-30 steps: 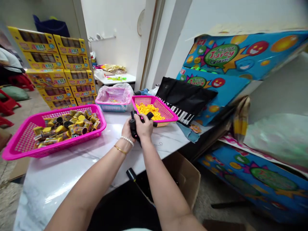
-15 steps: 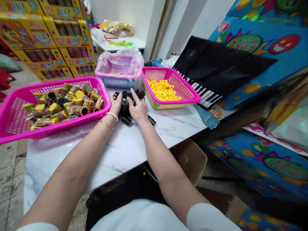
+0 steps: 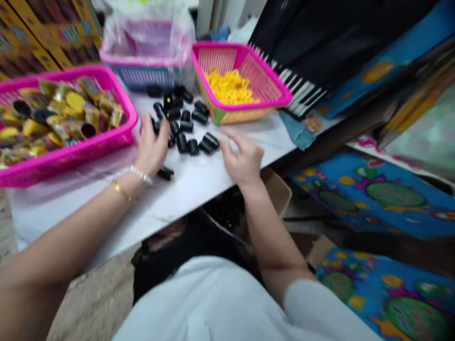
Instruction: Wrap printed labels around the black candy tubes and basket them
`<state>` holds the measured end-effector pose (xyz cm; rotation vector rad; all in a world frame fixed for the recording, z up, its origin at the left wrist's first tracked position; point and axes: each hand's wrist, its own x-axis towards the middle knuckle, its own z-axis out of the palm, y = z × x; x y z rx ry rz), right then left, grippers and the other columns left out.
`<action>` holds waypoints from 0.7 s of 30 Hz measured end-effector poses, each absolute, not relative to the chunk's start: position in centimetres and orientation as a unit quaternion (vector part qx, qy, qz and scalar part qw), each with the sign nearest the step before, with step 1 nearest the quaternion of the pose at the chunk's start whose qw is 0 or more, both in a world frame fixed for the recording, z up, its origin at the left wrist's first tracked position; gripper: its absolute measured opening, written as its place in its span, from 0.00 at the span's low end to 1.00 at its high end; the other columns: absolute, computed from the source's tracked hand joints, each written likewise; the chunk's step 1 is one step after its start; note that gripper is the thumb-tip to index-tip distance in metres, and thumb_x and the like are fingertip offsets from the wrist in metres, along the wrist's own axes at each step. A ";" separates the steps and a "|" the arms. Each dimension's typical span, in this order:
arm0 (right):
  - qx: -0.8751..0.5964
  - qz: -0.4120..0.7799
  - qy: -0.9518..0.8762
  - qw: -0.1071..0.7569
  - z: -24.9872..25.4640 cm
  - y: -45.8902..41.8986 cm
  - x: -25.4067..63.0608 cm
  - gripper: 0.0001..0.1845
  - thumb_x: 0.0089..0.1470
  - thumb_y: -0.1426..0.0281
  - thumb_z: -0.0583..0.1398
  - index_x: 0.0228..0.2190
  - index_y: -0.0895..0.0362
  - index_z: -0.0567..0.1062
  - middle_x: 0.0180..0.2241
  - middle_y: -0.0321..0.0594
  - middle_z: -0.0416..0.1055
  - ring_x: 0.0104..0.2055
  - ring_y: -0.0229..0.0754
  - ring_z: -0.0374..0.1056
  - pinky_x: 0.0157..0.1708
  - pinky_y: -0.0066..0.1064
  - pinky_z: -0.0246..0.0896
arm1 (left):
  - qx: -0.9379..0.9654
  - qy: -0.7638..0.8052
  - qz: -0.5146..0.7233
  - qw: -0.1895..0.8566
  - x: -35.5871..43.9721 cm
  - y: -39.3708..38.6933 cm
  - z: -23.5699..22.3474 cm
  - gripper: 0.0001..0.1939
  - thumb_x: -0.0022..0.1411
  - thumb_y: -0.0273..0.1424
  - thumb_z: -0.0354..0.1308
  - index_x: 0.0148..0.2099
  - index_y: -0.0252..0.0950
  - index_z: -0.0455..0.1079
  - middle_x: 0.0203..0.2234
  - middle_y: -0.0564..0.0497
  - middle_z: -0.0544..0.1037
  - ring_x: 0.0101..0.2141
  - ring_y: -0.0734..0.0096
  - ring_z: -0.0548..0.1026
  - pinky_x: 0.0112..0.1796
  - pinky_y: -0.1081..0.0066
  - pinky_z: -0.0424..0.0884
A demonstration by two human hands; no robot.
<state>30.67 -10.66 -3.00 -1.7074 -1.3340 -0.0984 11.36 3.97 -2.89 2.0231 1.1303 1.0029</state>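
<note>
Clock directions are taken from between the hands, with 12 at the far table edge. Frame is motion-blurred.

The left hand (image 3: 152, 149) is narrowly curled, fingers down at the near side of the cluster; whether a piece is held cannot be told through the blur. The right hand (image 3: 243, 158) is open, fingers spread wide, nothing held, just beside the cluster at about 3 o'clock. A pearl bracelet (image 3: 141, 174) and a gold bangle (image 3: 121, 190) are worn on the left wrist.

Black cylinders (image 3: 183, 125) are strewn at 12 o'clock on a marble-topped table (image 3: 167, 208), mostly one deep, apparently so that each can be reached singly. One lies apart (image 3: 165, 174) by the left wrist.

A pink basket (image 3: 81, 147) of foil-wrapped tubes (image 3: 64, 102) is placed at 10 o'clock. Yellow rings (image 3: 229, 87) are held in a pink-rimmed basket (image 3: 245, 106) at 1 o'clock. Both seem kept to the sides so that the middle of the table is left for working. Behind, a blue basket (image 3: 142, 78) is lined with a clear plastic bag (image 3: 147, 40). A black bag (image 3: 337, 33) and a printed gum board (image 3: 377, 199) are propped at 3 o'clock, and a cardboard box (image 3: 275, 192) sits below the table edge.
</note>
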 end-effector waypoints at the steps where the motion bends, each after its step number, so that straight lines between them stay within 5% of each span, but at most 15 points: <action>1: -0.707 -0.029 -0.529 0.468 -3.7 -12.9 31.4 0.15 0.64 0.60 0.58 0.44 0.49 0.82 0.43 0.40 0.81 0.49 0.50 0.77 0.56 0.45 0.69 | 0.770 0.425 0.376 0.291 10.4 2.9 -2.9 0.31 0.69 0.49 0.52 0.64 0.34 0.61 0.62 0.37 0.67 0.65 0.50 0.61 0.65 0.52 0.54; 7: -0.693 -0.032 -0.491 0.527 -7.8 -19.2 34.1 0.09 0.60 0.67 0.61 0.36 0.49 0.84 0.39 0.40 0.82 0.42 0.46 0.79 0.49 0.41 0.74 | 0.869 0.307 0.368 0.120 11.9 0.2 -2.3 0.22 0.59 0.47 0.62 0.50 0.39 0.73 0.54 0.39 0.73 0.58 0.48 0.68 0.61 0.48 0.60; 13: -0.660 -0.078 -0.557 0.499 -8.2 -18.9 32.7 0.09 0.58 0.71 0.62 0.36 0.50 0.84 0.38 0.44 0.81 0.44 0.48 0.76 0.48 0.46 0.74 | 0.922 0.267 0.256 0.114 19.4 1.0 -2.1 0.29 0.55 0.49 0.65 0.51 0.33 0.75 0.45 0.36 0.78 0.53 0.42 0.70 0.58 0.49 0.61; 17: -0.646 -0.076 -0.557 0.517 -8.4 -19.6 32.9 0.10 0.58 0.71 0.62 0.37 0.49 0.84 0.40 0.44 0.81 0.46 0.50 0.76 0.50 0.48 0.73 | 0.934 0.308 0.138 0.122 21.7 2.8 -2.1 0.17 0.57 0.34 0.62 0.48 0.33 0.77 0.42 0.35 0.80 0.48 0.42 0.75 0.52 0.52 0.68; 21: -0.655 -0.042 -0.527 0.540 -8.5 -21.3 34.0 0.09 0.58 0.71 0.62 0.37 0.47 0.84 0.37 0.41 0.82 0.42 0.48 0.78 0.48 0.45 0.74 | 0.925 0.334 0.130 0.126 21.2 3.8 -1.9 0.22 0.57 0.28 0.59 0.54 0.34 0.76 0.41 0.37 0.81 0.45 0.45 0.78 0.49 0.56 0.70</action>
